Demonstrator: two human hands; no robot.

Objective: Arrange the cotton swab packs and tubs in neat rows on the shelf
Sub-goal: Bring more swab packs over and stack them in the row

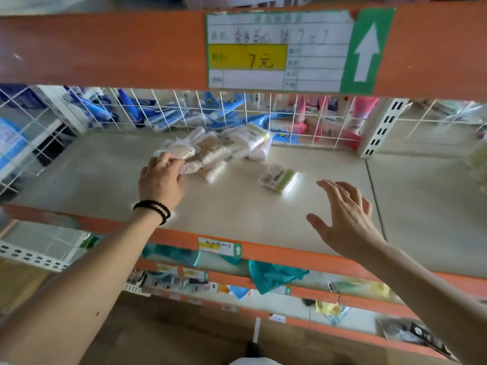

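A loose heap of clear cotton swab packs (224, 147) lies at the back middle of the beige shelf (263, 212). My left hand (160, 177) reaches in and pinches one clear swab pack (178, 151) at the heap's left edge. One pack with a green label (279, 178) lies alone to the right of the heap. Spread open with straight fingers, my right hand (342, 217) hovers above the shelf, right of and nearer than that single pack, touching nothing.
A white wire grid (184, 111) backs the shelf, with blue and pink packaged goods behind it. An orange beam with a price label (279, 51) hangs overhead. A white slotted upright (382, 127) stands at the back right. Lower shelves hold mixed goods.
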